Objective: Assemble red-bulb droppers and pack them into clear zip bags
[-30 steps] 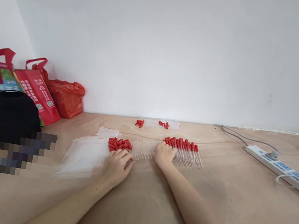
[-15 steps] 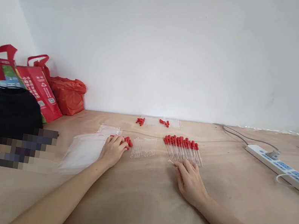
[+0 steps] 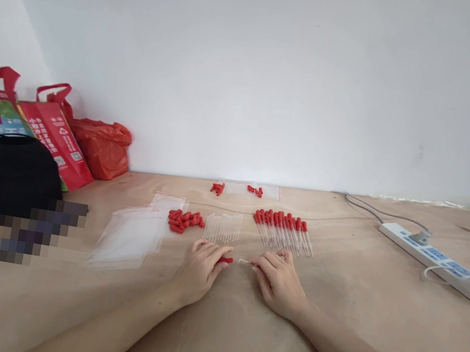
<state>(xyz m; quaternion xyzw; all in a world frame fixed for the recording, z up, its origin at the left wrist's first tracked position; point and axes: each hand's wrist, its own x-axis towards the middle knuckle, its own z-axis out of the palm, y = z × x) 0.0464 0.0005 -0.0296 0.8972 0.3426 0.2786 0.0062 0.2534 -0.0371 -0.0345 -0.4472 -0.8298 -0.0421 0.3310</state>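
Between its thumb and fingers my left hand (image 3: pixel 201 269) pinches a red rubber dropper bulb (image 3: pixel 226 259). Facing it, my right hand (image 3: pixel 279 279) is closed on a thin clear dropper tube (image 3: pixel 244 261), one end pointing at the bulb with a small gap between. A pile of loose red bulbs (image 3: pixel 180 221) lies beyond my left hand, beside a row of clear tubes (image 3: pixel 223 227). Past my right hand, droppers with red bulbs on their tubes (image 3: pixel 283 231) lie side by side in a slanted row.
Clear zip bags (image 3: pixel 128 236) lie flat at left. Near the wall are more red bulbs (image 3: pixel 217 188) and tubes on a bag. A white power strip (image 3: pixel 437 258) with cables is at right; a black bag (image 3: pixel 9 177) and red bags (image 3: pixel 102 145) stand at far left.
My left hand has come away from the bulb pile, moving right and nearer with a red bulb. My right hand, still holding the tube, has shifted slightly left.
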